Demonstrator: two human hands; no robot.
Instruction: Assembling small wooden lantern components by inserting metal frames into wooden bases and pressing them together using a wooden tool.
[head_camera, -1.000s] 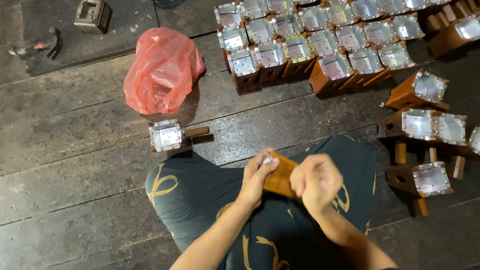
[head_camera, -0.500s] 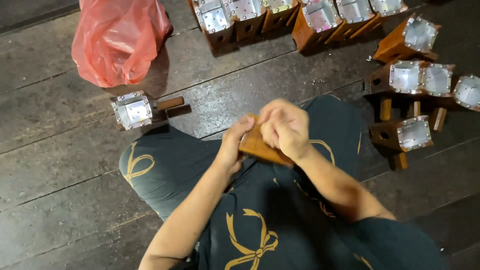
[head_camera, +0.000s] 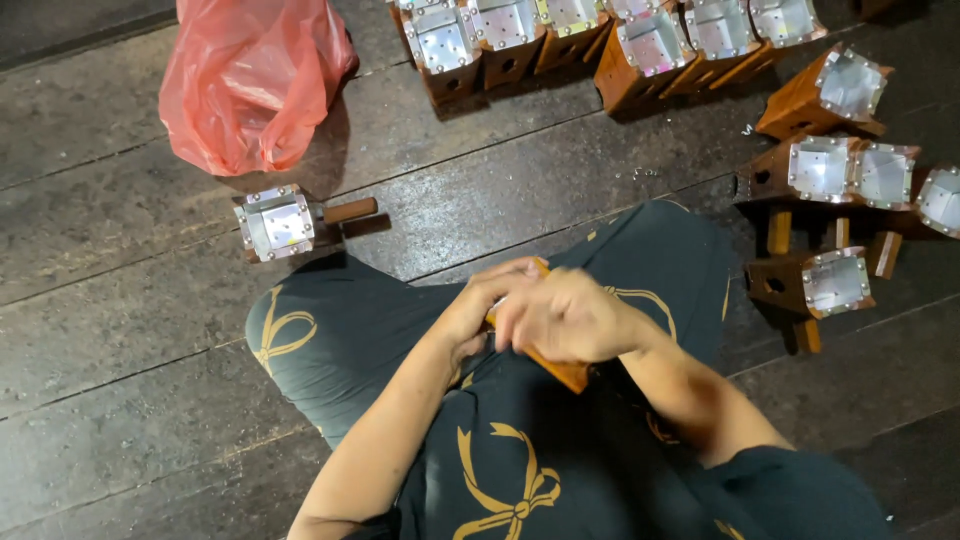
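floor: dark worn plank floor (head_camera: 120, 330); person sits cross-legged on it in dark trousers with gold bow print (head_camera: 500, 490).
stock: rows of small brown wooden boxes with shiny metal-lined open tops (head_camera: 560, 30) along the top edge, more loose ones at right (head_camera: 835, 170).
bag: crumpled red plastic bag (head_camera: 250, 80), top left, well apart from the hands.
stray piece: one metal-topped wooden box with a round wooden peg (head_camera: 285, 222) lying on the floor just beside the left knee.
workpiece: orange-brown wooden block (head_camera: 560, 372), over the lap, between both hands; mostly hidden, only the lower corner shows.
right hand: right hand (head_camera: 570, 318) curled over the top of the block, grip closed on it, wrist bent inward.
left hand: left hand (head_camera: 480, 310) wraps the block from the near-left side, fingers closed, forearm running up from bottom left.
technique: judged best to keep the block braced against the lap, one hand steadying while the other works; fingers off the metal edges, which look sharp.
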